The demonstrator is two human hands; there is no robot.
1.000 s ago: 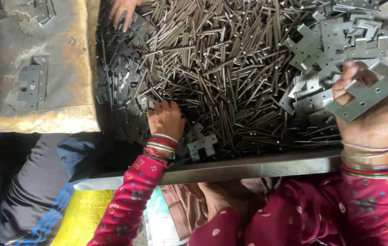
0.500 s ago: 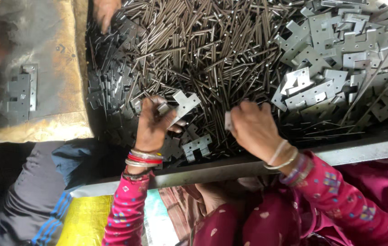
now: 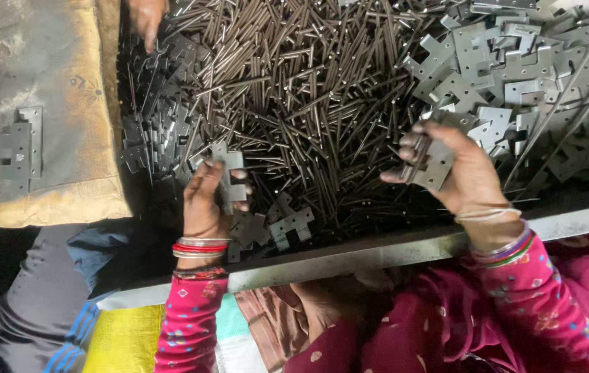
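1. Since half a second ago, right hand [image 3: 464, 173] has swung out to the right of the pin heap [image 3: 308, 90]; left hand [image 3: 206, 200] sits lower, just inside the tray rim [image 3: 377, 245].
2. Left fingers pinch a hinge leaf [image 3: 229, 173] upright, seemingly for mating.
3. Right fingers curl round a second leaf [image 3: 436, 166], apparently with a pin.
4. Right of the heap: loose leaves [image 3: 516, 62].
5. Beyond the heap's left edge, another person's hand [image 3: 146, 17]; left of it, a finished hinge [image 3: 21, 148] lies on a cloth [image 3: 66, 103].

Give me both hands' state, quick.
Left hand: closed on a metal hinge plate.
Right hand: closed on another hinge plate.
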